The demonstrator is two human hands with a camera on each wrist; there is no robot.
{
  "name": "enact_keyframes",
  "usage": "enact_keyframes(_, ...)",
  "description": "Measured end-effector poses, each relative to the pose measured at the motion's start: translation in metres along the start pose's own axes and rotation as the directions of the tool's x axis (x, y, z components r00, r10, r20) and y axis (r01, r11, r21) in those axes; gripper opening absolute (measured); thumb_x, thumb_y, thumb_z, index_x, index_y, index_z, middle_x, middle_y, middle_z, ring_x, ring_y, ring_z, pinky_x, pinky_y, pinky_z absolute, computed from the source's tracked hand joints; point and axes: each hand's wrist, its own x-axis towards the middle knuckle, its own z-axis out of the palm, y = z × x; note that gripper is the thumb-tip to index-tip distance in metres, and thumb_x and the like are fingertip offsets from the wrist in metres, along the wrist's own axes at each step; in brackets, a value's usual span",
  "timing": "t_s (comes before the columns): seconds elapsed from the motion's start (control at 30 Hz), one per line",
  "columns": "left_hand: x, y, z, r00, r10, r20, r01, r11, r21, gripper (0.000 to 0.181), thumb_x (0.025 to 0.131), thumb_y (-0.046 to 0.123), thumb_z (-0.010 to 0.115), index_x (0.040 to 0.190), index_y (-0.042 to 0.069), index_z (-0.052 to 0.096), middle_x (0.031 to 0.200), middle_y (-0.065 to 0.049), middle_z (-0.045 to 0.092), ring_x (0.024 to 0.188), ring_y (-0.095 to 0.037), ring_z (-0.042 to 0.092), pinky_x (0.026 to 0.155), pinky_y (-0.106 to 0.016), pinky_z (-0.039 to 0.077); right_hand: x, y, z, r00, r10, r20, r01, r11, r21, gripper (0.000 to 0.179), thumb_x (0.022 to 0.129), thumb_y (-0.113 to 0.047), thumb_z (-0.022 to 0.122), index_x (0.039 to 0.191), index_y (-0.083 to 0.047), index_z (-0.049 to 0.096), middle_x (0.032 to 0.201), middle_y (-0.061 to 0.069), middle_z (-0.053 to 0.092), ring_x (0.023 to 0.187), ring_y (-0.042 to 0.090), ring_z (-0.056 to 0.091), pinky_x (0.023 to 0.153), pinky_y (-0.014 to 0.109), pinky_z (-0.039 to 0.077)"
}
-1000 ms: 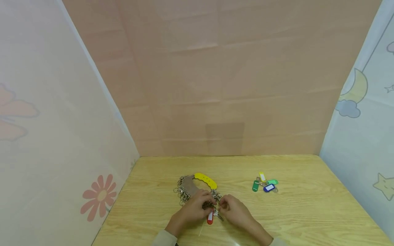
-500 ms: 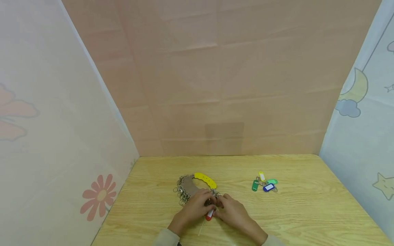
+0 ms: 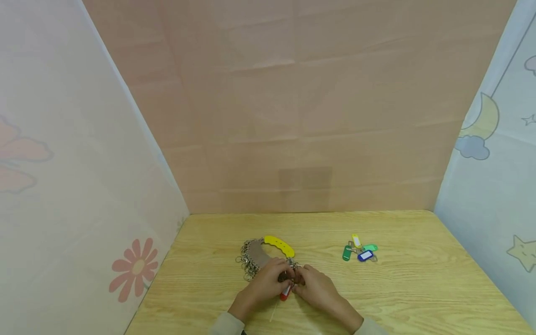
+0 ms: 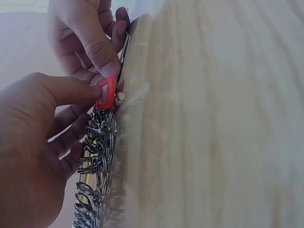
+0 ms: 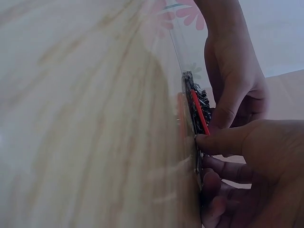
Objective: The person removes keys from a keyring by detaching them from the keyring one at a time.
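Observation:
A curved plate (image 3: 260,253) with a yellow handle (image 3: 279,246) lies on the table, its edge crowded with metal rings (image 4: 97,147). Over its near end my left hand (image 3: 268,279) pinches a red key tag (image 4: 106,92) between thumb and fingers, beside the rings. My right hand (image 3: 316,287) meets it from the right, with thumb and fingertips pinching at the tag's ring end. In the right wrist view the tag (image 5: 199,111) stands edge-on between both hands. The exact hold on the small ring is mostly covered by fingers.
Right of the hands lies a group of key tags: yellow (image 3: 356,240), light green (image 3: 370,247), dark green (image 3: 346,252) and blue (image 3: 365,255). A thin pale strip (image 3: 274,311) lies below the left hand. Papered walls (image 3: 293,116) enclose the wooden table (image 3: 402,288).
My right hand has moved left and closed in on the ring end of the red tag, covering the key that showed beside it. The tag has shifted slightly up; the left hand barely moved.

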Motion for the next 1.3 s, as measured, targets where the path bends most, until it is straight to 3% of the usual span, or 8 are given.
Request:
enact_keyframes(0.3,0.0007,0.0009,-0.0002,1.0,-0.003,0.005,0.003,0.999,0.034,0.012,0.1,0.021,0.078,0.112,0.023,0.076,0.109,0.012,0.062,0.094,0.003,0.05,0.083,-0.018,0.049,0.0016,-0.0003,-0.0013,1.0,0.026,0.015,-0.027,0.999,0.045,0.018,0.087,-0.015,0.082,0.095,-0.017,0.066,0.086,-0.005,0.057,0.068,0.007,0.049,0.056,0.025,0.04)
enact_keyframes(0.6,0.0016,0.003,0.0005,0.999,-0.049,0.023,0.048,0.998,0.027,0.009,0.101,0.024,0.076,0.11,0.023,0.076,0.107,0.01,0.062,0.091,0.002,0.048,0.08,-0.018,0.047,0.001,0.0016,-0.0004,1.0,-0.018,0.006,0.018,0.999,0.043,0.018,0.091,-0.023,0.084,0.087,-0.023,0.067,0.084,-0.008,0.055,0.067,0.003,0.047,0.056,0.024,0.041)
enact_keyframes(1.13,0.0025,0.0008,-0.0027,1.0,-0.001,0.031,0.0,1.0,0.024,0.008,0.104,0.027,0.072,0.107,0.023,0.077,0.104,0.009,0.06,0.089,0.0,0.047,0.078,-0.017,0.044,0.0034,-0.0021,-0.0062,0.998,-0.002,-0.056,0.006,0.997,0.083,0.016,0.092,-0.011,0.08,0.086,-0.02,0.068,0.082,-0.008,0.058,0.068,0.004,0.049,0.057,0.022,0.041)
enact_keyframes(1.3,0.0026,0.0022,-0.0034,0.999,-0.017,0.036,0.017,1.0,-0.005,0.01,0.102,0.03,0.074,0.109,0.024,0.076,0.101,0.011,0.059,0.088,0.001,0.047,0.077,-0.017,0.044,0.0055,-0.002,-0.0066,0.996,-0.025,-0.087,0.033,0.996,0.085,0.019,0.091,-0.01,0.082,0.086,-0.022,0.068,0.084,-0.009,0.066,0.067,-0.001,0.052,0.057,0.021,0.045)
